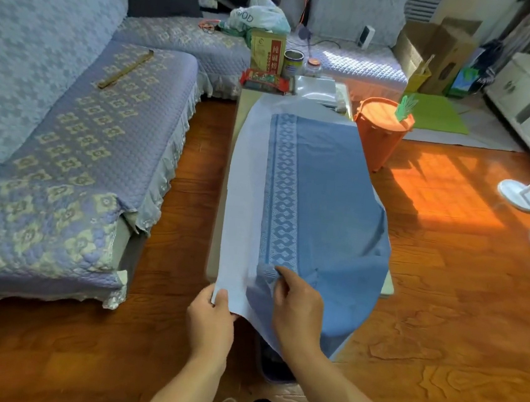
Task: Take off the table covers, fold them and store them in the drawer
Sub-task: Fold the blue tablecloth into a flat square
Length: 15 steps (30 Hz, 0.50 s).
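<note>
two hands on the near end of the cover [327, 187], which lies lengthwise over the table [244, 107] with its pale underside turned up along the left. left hand [212, 319] pinches the pale near corner between thumb and fingers. right hand [297, 312] is closed on a bunch of blue cloth just beside the patterned band; fingertips curl under, so exact grip is hard to read.

looks like mid-fold, or lifting off. to do it well: keep both pinches level, pull the near edge taut, line the pale edge up with the band before laying over, else the fold goes skewed. right side droops off the table edge, so gather it first.

in the way: far end of the table holds a box [268, 52], a tin [292, 63], a jar [313, 66] and a snack pack [264, 81], all close to the cover's far edge; i can't tell if the cloth runs under them. dragging could tip them. orange bin [378, 137] stands just beside the table's right side, near the hanging cloth. sofa [68, 134] on the left is clear of the work. no drawer identifiable for sure.
</note>
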Tool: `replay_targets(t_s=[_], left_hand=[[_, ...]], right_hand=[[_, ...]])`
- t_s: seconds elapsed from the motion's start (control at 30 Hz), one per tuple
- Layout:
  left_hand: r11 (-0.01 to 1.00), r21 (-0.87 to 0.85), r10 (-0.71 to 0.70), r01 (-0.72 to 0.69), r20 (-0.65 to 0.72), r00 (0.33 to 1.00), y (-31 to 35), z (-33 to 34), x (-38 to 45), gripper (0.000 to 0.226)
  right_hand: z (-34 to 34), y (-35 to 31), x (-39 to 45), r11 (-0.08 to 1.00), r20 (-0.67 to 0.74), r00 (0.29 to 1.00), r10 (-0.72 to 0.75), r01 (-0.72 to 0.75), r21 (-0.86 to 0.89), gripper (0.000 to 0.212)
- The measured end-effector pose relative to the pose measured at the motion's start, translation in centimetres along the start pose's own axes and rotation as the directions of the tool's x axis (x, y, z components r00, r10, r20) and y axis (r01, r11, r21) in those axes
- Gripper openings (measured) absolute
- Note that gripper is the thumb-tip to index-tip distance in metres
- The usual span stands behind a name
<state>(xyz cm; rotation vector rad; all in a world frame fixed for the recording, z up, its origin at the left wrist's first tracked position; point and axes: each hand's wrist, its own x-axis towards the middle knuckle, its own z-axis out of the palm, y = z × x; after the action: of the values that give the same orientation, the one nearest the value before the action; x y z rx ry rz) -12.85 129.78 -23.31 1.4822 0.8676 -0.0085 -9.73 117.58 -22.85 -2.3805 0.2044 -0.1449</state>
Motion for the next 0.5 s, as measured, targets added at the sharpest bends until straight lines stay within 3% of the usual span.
replay_targets(t_s=[0.07, 0.13, 0.2, 0.27, 0.33, 0.37, 0.43, 0.5], left_hand=[[0.996, -0.039, -0.083, 0.086, 0.068, 0.994, 0.2, -0.6, 0.3, 0.025], [0.995, 0.036, -0.103, 0.098, 0.156, 0.982, 0.3, -1.1, 0.0, 0.022], [0.988, 0.153, -0.012, -0.018, 0.197, 0.98, 0.2, -1.8, -0.2, 0.025], [0.926, 0.297, 0.173, -0.231, 0.21, 0.962, 0.1, -2.5, -0.2, 0.042], [0.821, 0.396, 0.33, -0.411, 0.258, 0.908, 0.6, -2.6, -0.3, 0.044], [0.799, 0.389, 0.358, -0.459, 0.305, 0.883, 1.1, -2.5, -0.4, 0.04], [0.879, 0.266, 0.284, -0.396, 0.374, 0.883, 2.4, -2.0, -0.6, 0.042], [0.968, 0.086, 0.18, -0.235, 0.41, 0.894, 3.6, -1.6, -0.7, 0.041]], right_hand=[[-0.3, 0.2, 0.7, 0.99, 0.005, 0.99, 0.14, -0.141, 0.027, 0.024], [-1.4, -0.3, 2.5, 0.977, -0.026, 0.977, 0.211, -0.21, 0.042, 0.033], [-3.5, -1.5, 4.9, 0.979, -0.108, 0.974, 0.201, -0.196, 0.052, 0.039], [-6.1, -3.3, 6.9, 0.991, -0.277, 0.954, 0.118, -0.093, 0.1, 0.039], [-7.7, -5.2, 6.7, 0.973, -0.468, 0.878, -0.101, 0.185, 0.138, 0.03], [-7.7, -5.8, 5.7, 0.934, -0.477, 0.841, -0.255, 0.341, 0.102, 0.024], [-5.0, -5.1, 2.6, 0.824, -0.249, 0.793, -0.556, 0.565, -0.041, 0.018], [-2.0, -2.9, 0.0, 0.748, 0.011, 0.758, -0.653, 0.646, -0.151, 0.019]])
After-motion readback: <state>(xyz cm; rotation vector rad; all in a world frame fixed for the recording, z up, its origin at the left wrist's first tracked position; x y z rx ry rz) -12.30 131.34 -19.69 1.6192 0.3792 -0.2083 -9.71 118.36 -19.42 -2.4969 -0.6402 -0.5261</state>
